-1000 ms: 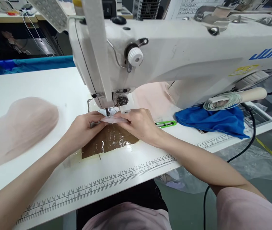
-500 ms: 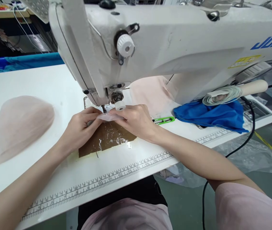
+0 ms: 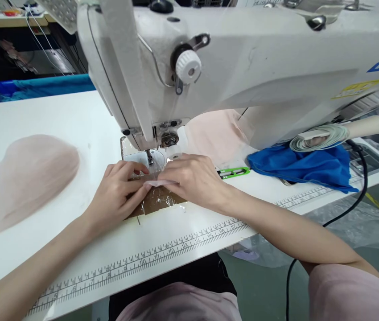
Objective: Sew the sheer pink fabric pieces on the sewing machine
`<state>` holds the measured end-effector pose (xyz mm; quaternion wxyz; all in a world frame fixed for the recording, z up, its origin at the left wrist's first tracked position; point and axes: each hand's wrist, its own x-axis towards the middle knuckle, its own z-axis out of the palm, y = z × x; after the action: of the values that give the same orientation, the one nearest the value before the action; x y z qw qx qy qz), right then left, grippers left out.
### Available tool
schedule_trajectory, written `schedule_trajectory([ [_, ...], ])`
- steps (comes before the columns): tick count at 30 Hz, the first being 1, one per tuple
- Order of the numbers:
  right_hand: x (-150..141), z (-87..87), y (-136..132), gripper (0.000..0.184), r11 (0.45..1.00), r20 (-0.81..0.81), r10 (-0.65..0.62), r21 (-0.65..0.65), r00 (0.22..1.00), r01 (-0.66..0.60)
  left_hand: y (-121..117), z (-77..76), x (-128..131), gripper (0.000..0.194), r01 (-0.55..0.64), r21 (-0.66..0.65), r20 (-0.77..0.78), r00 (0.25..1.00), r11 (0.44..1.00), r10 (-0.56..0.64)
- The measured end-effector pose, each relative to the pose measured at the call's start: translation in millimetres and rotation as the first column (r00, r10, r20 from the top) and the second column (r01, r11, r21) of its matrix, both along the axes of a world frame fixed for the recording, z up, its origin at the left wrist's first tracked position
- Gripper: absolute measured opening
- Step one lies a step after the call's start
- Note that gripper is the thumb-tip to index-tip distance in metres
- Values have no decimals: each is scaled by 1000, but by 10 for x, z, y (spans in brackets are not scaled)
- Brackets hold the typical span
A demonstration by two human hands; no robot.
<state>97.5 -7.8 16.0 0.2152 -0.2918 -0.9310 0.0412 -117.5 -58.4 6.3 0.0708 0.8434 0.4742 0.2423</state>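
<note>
Between my hands is a small piece of thin, pale pink fabric (image 3: pixel 160 183), just in front of the sewing machine's presser foot (image 3: pixel 150 157). My left hand (image 3: pixel 119 189) pinches its left end between thumb and fingers. At its right end, my right hand (image 3: pixel 192 180) has closed fingers on the cloth. Under both hands lies a brown sheet covered with clear film (image 3: pixel 162 201), partly hidden by them. The white sewing machine (image 3: pixel 243 58) stands over the work, its needle area just beyond my fingertips.
A sheer pink fabric piece (image 3: pixel 29 178) lies on the left of the white table. Pale pink fabric (image 3: pixel 214 133) sits under the machine arm. Rightward are green thread snips (image 3: pixel 234 172), a blue cloth (image 3: pixel 305 165) and a coil of pale cord (image 3: pixel 321 137). A printed ruler (image 3: pixel 142 264) follows the front edge.
Both hands have come toward me with the small fabric piece, away from the needle area, and sit lower. The presser foot now shows more plainly. The view has shifted slightly left.
</note>
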Motion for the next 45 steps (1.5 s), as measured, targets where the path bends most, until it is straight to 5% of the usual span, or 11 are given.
schedule_trajectory([
  [3, 7, -35, -20, 18, 988, 13, 66, 138, 998, -67, -95, -28, 27, 18, 73, 315, -248, 969, 946, 8],
  [6, 6, -74, -53, 19, 971, 17, 100, 216, 995, -102, -161, 4, 72, 19, 115, 418, -372, 927, 901, 55],
  [29, -67, -188, 47, 26, 949, -14, 81, 308, 997, -72, -15, -40, -24, 27, 42, 298, -348, 935, 954, 67],
  [36, -102, -217, 131, 27, 937, 87, 11, 347, 996, -41, 108, -56, -95, 26, 56, 337, -366, 927, 940, 76],
  [45, -51, -222, 75, 24, 957, 52, 71, 278, 996, -83, -68, -6, 1, 19, 91, 405, -382, 921, 910, 78],
])
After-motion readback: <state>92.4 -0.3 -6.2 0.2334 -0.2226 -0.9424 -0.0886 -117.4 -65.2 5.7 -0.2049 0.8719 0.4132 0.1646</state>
